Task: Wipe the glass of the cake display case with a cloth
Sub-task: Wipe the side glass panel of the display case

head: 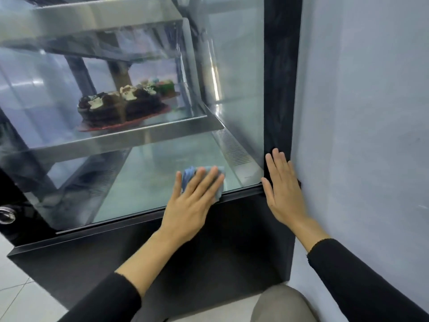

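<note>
The left hand (193, 205), fingers spread flat, presses the blue cloth (206, 180) on the glass (151, 177) near its lower right corner; the right hand (284, 194), open, probably braces the black frame (278, 89). Best wipe with even, overlapping strokes into that corner.

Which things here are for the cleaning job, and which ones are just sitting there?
For the job:
- blue cloth, pressed flat under the left hand
- glass of the display case
- right hand, flat on the black frame

Just sitting there:
- chocolate cake on a shelf inside
- decorated cakes behind it
- wall
- floor tiles
</note>
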Demonstrator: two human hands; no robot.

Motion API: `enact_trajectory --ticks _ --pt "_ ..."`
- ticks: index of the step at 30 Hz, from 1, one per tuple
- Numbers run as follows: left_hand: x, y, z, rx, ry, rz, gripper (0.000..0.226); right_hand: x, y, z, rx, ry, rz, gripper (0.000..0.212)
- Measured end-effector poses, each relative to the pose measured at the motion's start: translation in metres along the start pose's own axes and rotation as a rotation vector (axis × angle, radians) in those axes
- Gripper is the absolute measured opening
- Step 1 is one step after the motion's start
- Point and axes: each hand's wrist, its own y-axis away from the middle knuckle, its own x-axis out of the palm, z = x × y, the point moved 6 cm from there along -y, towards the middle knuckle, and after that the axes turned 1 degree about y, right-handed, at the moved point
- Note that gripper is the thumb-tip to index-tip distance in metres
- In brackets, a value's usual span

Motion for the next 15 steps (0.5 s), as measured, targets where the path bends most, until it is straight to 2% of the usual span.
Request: enact_trajectory --ticks 2,4,8,10,12,15 --pt "0.001 -0.005 -0.001 0.051 -0.042 0.023 0.064 -0.001 0.0 0.0 0.0 -0.013 0.008 0.058" --pt "-0.02 -0.048 0.009 0.043 -0.075 -0.04 0.057 -0.003 0.0 -0.001 0.006 -0.027 0.021 0.057" --pt "-0.077 -0.161 0.042 -0.13 -0.005 -0.198 0.051 -0.009 -0.002 0.0 0.021 -0.087 0.028 0.052" --pt "-0.09 -0.189 0.045 -0.199 0.018 -0.238 0.051 -0.015 -0.001 0.002 0.042 -0.194 0.008 0.05" --pt "-0.083 -0.189 0.034 -0.21 0.046 -0.261 0.051 -0.027 0.003 0.001 0.14 -0.363 -0.059 0.046" --pt "-0.046 -0.148 -0.014 -0.092 0.113 -0.199 0.052 -0.05 0.016 -0.005 0.312 -0.483 -0.268 0.037"
